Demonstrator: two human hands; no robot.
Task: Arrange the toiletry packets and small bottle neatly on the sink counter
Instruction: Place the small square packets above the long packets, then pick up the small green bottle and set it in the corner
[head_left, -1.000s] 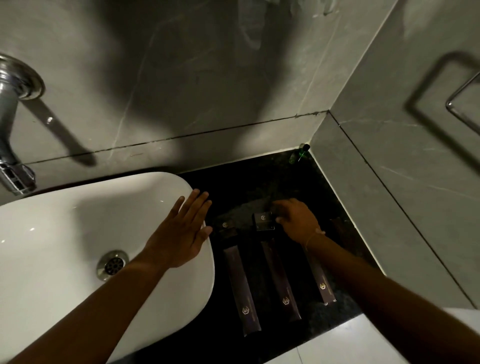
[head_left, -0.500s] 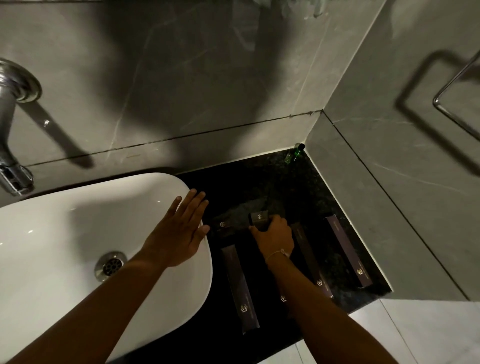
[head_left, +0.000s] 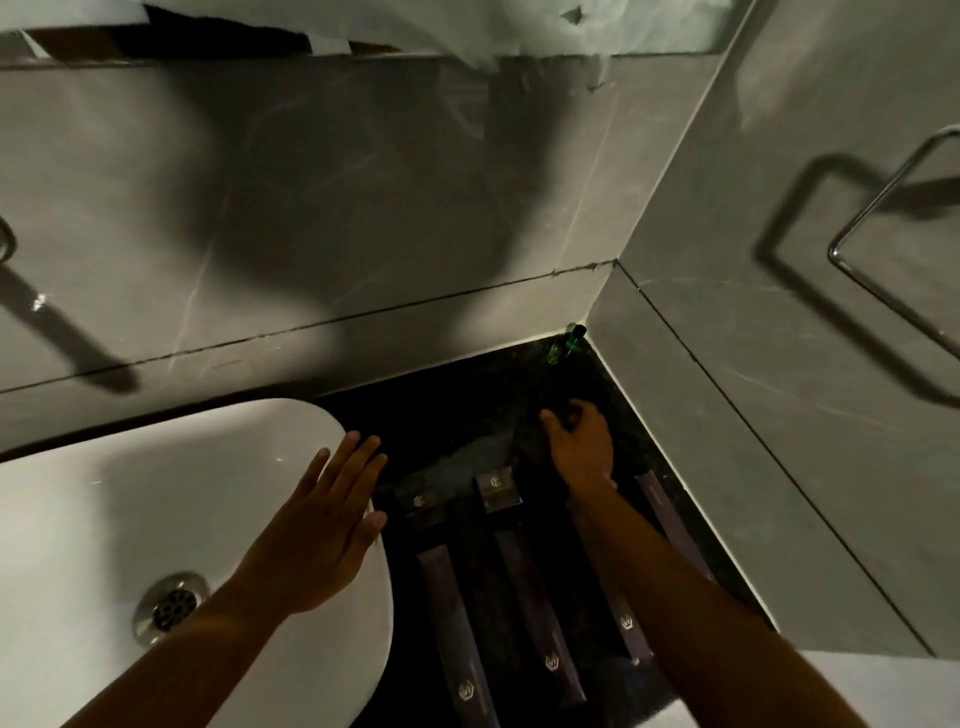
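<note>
Several long dark toiletry packets lie side by side on the black counter (head_left: 457, 410): one on the left (head_left: 452, 618), one in the middle (head_left: 535, 597), one partly under my right forearm (head_left: 629, 623), one by the right wall (head_left: 667, 519). Two small square packets (head_left: 498, 491) (head_left: 423, 506) sit at their far ends. A small green bottle (head_left: 563, 345) lies in the back corner. My right hand (head_left: 579, 441) rests on the counter beyond the packets, fingers curled down; what is under them is too dark to see. My left hand (head_left: 322, 530) hovers flat and open over the basin's rim.
A white basin (head_left: 156, 493) with a metal drain (head_left: 169, 605) fills the left side. Grey tiled walls close the counter at the back and right. A chrome towel rail (head_left: 883, 223) hangs on the right wall. The counter's front edge meets a pale floor at the bottom right.
My right hand has left the small square packet and moved back and to the right, toward the corner. The left hand has stayed over the basin rim.
</note>
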